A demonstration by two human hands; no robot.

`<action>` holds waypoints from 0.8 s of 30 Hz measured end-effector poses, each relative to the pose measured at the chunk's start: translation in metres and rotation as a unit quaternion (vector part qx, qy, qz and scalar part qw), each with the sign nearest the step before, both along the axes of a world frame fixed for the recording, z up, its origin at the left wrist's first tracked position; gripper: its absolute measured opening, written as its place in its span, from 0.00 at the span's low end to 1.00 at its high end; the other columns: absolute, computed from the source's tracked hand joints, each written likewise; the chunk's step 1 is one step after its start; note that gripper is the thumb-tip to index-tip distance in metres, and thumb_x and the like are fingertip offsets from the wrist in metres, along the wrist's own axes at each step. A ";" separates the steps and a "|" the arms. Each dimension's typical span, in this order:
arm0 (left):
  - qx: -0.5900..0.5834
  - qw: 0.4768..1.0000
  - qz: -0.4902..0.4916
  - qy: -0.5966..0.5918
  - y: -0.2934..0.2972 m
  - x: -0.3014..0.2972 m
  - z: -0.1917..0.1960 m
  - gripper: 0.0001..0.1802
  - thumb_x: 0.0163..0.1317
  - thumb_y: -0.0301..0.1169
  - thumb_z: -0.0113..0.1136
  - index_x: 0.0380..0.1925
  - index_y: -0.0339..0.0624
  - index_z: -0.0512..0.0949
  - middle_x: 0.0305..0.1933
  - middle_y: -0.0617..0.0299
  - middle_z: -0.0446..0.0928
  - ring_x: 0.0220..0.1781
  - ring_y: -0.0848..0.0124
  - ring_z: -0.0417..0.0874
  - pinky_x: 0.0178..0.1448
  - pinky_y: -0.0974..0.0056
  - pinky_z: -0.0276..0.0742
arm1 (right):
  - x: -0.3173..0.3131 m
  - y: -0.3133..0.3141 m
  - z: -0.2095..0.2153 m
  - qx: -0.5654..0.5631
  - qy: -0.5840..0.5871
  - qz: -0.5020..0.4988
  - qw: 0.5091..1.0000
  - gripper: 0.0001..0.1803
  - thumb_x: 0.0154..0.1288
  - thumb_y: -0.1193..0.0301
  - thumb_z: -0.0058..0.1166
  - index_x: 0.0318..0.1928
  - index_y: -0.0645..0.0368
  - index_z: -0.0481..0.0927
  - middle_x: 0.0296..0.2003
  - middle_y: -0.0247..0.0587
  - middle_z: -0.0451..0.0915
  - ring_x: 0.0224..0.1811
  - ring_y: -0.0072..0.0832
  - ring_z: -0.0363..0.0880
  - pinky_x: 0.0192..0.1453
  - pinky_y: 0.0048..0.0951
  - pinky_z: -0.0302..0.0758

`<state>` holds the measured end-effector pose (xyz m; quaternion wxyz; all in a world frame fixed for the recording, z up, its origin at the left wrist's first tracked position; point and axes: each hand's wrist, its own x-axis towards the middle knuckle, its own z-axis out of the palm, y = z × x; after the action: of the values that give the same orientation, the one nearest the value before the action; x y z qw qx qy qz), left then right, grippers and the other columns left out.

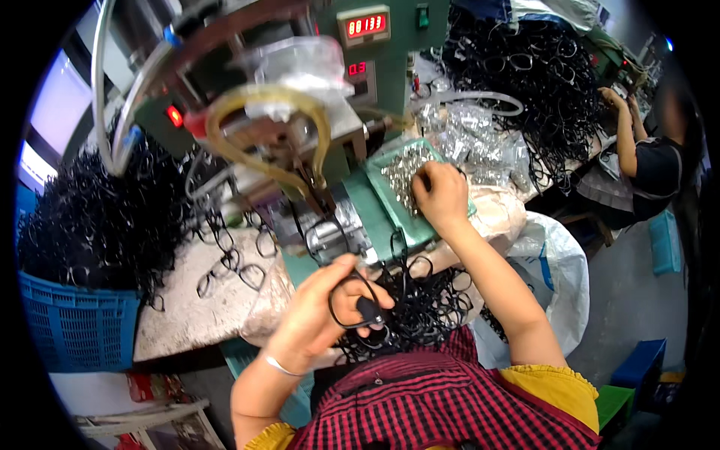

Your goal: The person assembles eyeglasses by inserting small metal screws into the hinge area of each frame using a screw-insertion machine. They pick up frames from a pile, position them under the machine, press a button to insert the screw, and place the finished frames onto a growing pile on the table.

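Observation:
My left hand (322,307) is closed around a black eyeglass frame (370,310), just in front of the machine's metal fixture (330,238). Part of the frame reaches up toward that fixture, and whether it touches is unclear. My right hand (442,196) has its fingers curled down into a heap of small shiny metal parts (405,174). The heap lies in a green tray (381,201) to the right of the fixture. What sits between my right fingertips is hidden.
More black eyeglass frames (427,300) pile up against my apron. A blue basket (79,322) and a tall frame heap (97,217) stand left. Clear bags of parts (476,139) lie behind the tray. A white sack (559,262) hangs right; a co-worker (652,165) sits beyond.

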<state>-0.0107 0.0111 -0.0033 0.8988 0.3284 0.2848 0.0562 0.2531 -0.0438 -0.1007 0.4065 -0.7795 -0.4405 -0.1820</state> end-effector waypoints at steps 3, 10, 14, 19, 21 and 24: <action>0.210 0.967 -0.122 0.076 -0.010 -0.067 -0.029 0.19 0.72 0.44 0.53 0.47 0.38 0.76 0.35 0.46 0.84 0.30 0.59 0.87 0.29 0.64 0.82 | 0.014 -0.051 -0.017 0.017 0.015 -0.014 1.000 0.03 0.55 0.74 0.59 0.30 0.58 0.78 0.30 0.46 0.80 0.37 0.47 0.78 0.42 0.46 0.73; 0.511 0.799 -0.164 0.269 -0.022 -0.149 -0.145 0.49 0.54 0.41 0.75 0.69 0.29 0.59 0.66 0.43 0.72 0.66 0.58 0.74 0.64 0.59 0.73 | 0.011 -0.042 -0.002 0.023 0.048 0.086 0.995 0.07 0.58 0.74 0.57 0.37 0.58 0.85 0.35 0.46 0.84 0.40 0.44 0.81 0.48 0.41 0.76; 0.622 0.735 -0.157 0.219 -0.078 -0.057 -0.160 0.44 0.52 0.50 0.75 0.60 0.31 0.69 0.62 0.42 0.71 0.62 0.51 0.75 0.65 0.56 0.72 | 0.000 -0.046 0.018 0.068 0.188 0.148 0.968 0.08 0.60 0.74 0.57 0.39 0.59 0.86 0.35 0.44 0.85 0.39 0.38 0.84 0.45 0.34 0.77; 0.598 0.711 -0.335 0.156 -0.123 0.029 -0.138 0.40 0.51 0.53 0.72 0.54 0.30 0.74 0.57 0.36 0.74 0.63 0.44 0.73 0.64 0.49 0.72 | -0.015 -0.042 0.050 0.054 0.117 0.209 0.969 0.08 0.59 0.74 0.57 0.39 0.59 0.86 0.36 0.43 0.86 0.41 0.38 0.84 0.50 0.36 0.77; 0.665 0.694 -0.275 -0.032 -0.143 0.026 -0.132 0.39 0.57 0.48 0.69 0.61 0.31 0.71 0.65 0.33 0.69 0.70 0.44 0.69 0.71 0.50 0.68 | -0.014 -0.034 0.051 0.054 0.112 0.199 0.972 0.08 0.59 0.74 0.59 0.39 0.61 0.86 0.38 0.44 0.86 0.42 0.38 0.84 0.51 0.35 0.76; 0.541 0.736 -0.388 -0.124 -0.091 -0.012 -0.049 0.27 0.64 0.39 0.64 0.61 0.40 0.75 0.65 0.38 0.72 0.68 0.48 0.73 0.70 0.54 0.70 | -0.008 -0.052 0.034 0.057 0.166 0.146 0.974 0.07 0.59 0.77 0.61 0.39 0.63 0.85 0.39 0.44 0.85 0.43 0.36 0.84 0.51 0.32 0.76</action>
<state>-0.0225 -0.0802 -0.0520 0.5415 0.8311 -0.0595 -0.1123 0.2454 -0.0956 -0.0662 0.5400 -0.7018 -0.4644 -0.0136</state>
